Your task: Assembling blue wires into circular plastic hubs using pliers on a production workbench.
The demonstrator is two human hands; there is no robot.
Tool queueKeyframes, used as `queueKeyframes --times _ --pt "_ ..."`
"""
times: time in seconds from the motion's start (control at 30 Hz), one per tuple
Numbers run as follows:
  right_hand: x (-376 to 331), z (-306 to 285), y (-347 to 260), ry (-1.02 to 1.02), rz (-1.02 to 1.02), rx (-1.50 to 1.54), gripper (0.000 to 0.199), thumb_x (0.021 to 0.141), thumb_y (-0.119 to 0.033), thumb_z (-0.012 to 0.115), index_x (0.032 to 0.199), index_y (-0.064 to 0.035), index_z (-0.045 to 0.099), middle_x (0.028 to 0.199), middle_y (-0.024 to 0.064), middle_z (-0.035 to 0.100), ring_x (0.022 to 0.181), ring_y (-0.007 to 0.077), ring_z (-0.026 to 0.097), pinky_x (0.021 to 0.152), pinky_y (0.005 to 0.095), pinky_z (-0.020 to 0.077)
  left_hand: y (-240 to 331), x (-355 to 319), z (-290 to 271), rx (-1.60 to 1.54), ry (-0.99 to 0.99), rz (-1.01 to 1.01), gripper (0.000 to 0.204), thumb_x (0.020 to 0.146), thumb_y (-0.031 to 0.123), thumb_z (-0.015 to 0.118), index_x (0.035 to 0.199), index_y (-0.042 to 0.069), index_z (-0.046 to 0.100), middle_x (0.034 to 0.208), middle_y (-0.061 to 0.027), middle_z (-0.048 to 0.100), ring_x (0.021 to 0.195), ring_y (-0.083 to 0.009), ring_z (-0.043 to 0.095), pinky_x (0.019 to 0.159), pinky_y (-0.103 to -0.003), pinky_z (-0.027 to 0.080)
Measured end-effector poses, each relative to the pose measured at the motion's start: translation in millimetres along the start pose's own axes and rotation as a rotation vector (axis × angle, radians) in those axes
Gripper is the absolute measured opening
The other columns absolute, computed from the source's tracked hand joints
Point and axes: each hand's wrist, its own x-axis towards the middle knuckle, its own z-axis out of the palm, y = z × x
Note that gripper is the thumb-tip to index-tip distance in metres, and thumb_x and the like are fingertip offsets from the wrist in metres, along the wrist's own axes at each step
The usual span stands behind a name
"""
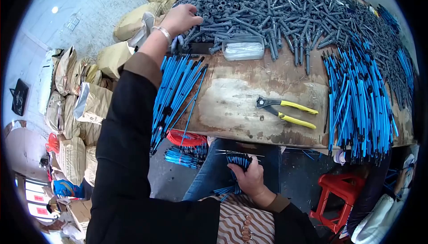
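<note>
My left hand reaches out over the near left edge of a big heap of grey plastic plugs on the worn wooden table; its fingers curl down onto the grey pieces, and a silver bracelet sits on the wrist. My right hand is low over my lap, closed around a bundle of blue rods with dark tips. A fan of blue rods lies along the table's left edge, under my left forearm.
Yellow-handled pliers lie mid-table. A clear packet of thin metal pins rests by the grey heap. A large sheaf of blue rods covers the right side. Tan sacks pile on the floor at left; a red stool stands lower right.
</note>
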Motion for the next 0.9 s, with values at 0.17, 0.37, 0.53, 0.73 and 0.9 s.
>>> queueKeyframes --times 0.17,0.37,0.53,0.73,0.9 --pt "16 -8 9 0.062 -0.048 -0.005 0.038 0.071 -0.014 0.079 0.091 0.0016 0.051 0.062 0.0076 0.062 0.043 0.0209 0.055 0.041 0.03 0.0422 30 81 77 0.205 0.282 0.147 0.036 0.079 0.028 0.063 0.111 0.011 0.062 0.093 -0.0136 0.066 0.079 -0.0325 0.063 0.073 -0.039 0.05" --pt "23 -12 13 0.031 -0.013 0.025 0.037 0.071 -0.015 0.078 0.091 0.0014 0.051 0.062 0.0077 0.062 0.044 0.0218 0.055 0.042 0.0312 0.0424 75 91 98 0.304 0.236 -0.236 0.046 0.079 0.029 0.064 0.12 0.01 0.054 0.093 -0.0167 0.065 0.08 -0.0338 0.064 0.072 -0.042 0.051" --pt "17 -12 9 0.014 -0.03 0.024 0.037 0.072 -0.016 0.077 0.091 0.0015 0.051 0.062 0.0082 0.062 0.045 0.0227 0.055 0.043 0.0325 0.0429 78 54 59 -0.074 0.242 -0.275 0.039 0.084 0.017 0.058 0.12 0.005 0.051 0.096 -0.0184 0.064 0.081 -0.0296 0.065 0.067 -0.037 0.052" --pt "3 -9 1 -0.014 -0.022 0.013 0.035 0.074 -0.016 0.075 0.094 0.0015 0.051 0.065 0.0095 0.063 0.049 0.0239 0.058 0.045 0.0334 0.0441 82 -95 1 -1.373 -0.135 -0.175 0.041 0.088 0.005 0.056 0.128 0.004 0.044 0.102 -0.0164 0.061 0.077 -0.0199 0.065 0.067 -0.026 0.055" --pt "-5 -7 -15 -0.059 0.07 0.047 0.038 0.077 -0.016 0.072 0.102 0.0011 0.051 0.071 0.0099 0.066 0.055 0.0248 0.061 0.052 0.0335 0.0467 68 -237 34 -1.757 -0.288 -0.168 0.036 0.09 0.002 0.052 0.126 0.004 0.047 0.108 -0.0175 0.06 0.085 -0.0243 0.065 0.075 -0.03 0.055"
